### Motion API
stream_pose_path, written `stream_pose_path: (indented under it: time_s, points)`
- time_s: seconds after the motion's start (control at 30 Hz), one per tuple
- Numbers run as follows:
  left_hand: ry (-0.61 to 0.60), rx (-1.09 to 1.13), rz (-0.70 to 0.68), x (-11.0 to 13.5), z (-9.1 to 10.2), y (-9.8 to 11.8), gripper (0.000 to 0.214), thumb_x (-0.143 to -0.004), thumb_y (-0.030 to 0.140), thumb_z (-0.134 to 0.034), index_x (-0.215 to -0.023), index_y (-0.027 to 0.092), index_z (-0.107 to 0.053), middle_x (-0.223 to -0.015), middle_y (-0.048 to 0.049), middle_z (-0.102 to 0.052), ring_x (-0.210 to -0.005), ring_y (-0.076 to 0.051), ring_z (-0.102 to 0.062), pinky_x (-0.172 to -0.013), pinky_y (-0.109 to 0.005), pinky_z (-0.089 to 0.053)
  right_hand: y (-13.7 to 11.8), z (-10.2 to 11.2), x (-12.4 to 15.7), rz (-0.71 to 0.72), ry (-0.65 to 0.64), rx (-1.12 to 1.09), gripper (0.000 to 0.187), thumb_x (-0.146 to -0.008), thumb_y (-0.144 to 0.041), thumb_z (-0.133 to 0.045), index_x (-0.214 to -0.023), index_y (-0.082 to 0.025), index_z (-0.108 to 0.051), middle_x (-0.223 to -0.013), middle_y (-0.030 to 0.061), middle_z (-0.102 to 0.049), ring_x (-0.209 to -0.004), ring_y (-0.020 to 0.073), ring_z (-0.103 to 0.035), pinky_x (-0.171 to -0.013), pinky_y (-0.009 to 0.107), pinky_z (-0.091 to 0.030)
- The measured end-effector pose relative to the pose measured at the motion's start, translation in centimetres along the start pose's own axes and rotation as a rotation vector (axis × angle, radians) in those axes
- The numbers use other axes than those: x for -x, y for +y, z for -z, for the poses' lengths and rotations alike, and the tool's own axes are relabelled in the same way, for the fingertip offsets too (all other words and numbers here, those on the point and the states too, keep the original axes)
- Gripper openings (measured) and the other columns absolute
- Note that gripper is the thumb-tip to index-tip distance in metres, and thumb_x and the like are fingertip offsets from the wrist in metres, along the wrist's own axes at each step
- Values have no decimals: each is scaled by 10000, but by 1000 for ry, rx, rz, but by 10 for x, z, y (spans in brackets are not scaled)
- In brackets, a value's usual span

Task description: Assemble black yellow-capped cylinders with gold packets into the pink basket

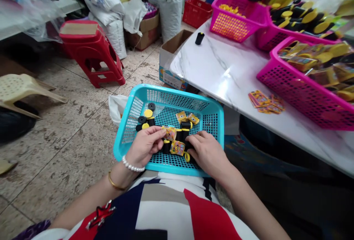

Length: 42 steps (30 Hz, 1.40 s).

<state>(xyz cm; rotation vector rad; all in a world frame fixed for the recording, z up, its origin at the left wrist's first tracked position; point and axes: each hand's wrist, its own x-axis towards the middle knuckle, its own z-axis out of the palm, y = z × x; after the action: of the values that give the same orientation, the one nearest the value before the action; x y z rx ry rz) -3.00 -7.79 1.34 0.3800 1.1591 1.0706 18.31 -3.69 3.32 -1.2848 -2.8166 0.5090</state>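
Observation:
My left hand pinches a small yellow printed packet between thumb and forefinger, above a turquoise plastic basket on my lap. Over the basket's right side, my right hand curls its fingers around a small black cylinder, mostly hidden under them. Between the hands lie more black cylinders with yellow ends and another printed packet. A yellow ring-shaped piece is just below the right fingertips. Several black and yellow pieces sit at the basket's left, and two packets lie toward its back.
A white marble-look table stands to the right, bearing pink baskets of parts, a pile of printed cards and one black cylinder. An open cardboard box is beside it. A red stool stands on the left.

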Motion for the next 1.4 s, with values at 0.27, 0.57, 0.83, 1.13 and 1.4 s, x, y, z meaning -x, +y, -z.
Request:
stream_pose_path:
  time_s: [0.27,0.57,0.83,1.13,1.4]
  points:
    - [2,6,13,0,-8,-1,307,-695,358,-750,-848,139,-599,-503,41,-543,-311,-18,-370,-314,-138,-117,14,-10,0,-192,32,-1389,235,-910,-324,-519,-1134,-253,-525,-1170,61,-594,-927,192,-651,-700,332,-566]
    - [-17,38,27,-2,-9,-2,309,-672,343,-764,-812,135,-582,-521,47,-530,-326,-14,-376,-315,-135,-122,13,-16,-2,-265,-171,-1825,579,-662,-142,-763,-1202,-221,-570,-1246,97,-575,-862,167,-664,-597,221,-574]
    - [-19,30,24,-3,-8,-3,301,-699,348,-747,-833,130,-588,-571,30,-557,-335,-5,-366,-321,-136,-120,8,-22,1,-224,-6,-1779,324,-733,-273,-668,-1028,-138,-676,-871,78,-691,-586,136,-644,-525,260,-556]
    - [-44,38,18,-3,-7,-4,303,-717,370,-732,-842,137,-585,-512,49,-522,-322,-7,-340,-324,-139,-117,-1,-10,0,-278,-173,-1910,570,-778,-296,-675,-1320,-218,-516,-1024,91,-669,-682,131,-650,-400,146,-482]
    - [-33,46,39,-4,-6,-3,307,-695,355,-741,-831,137,-574,-544,42,-542,-323,-3,-350,-320,-131,-115,2,-16,1,-327,-117,-1993,363,-903,-375,-536,-1190,-162,-605,-1123,124,-655,-846,166,-692,-568,177,-586]
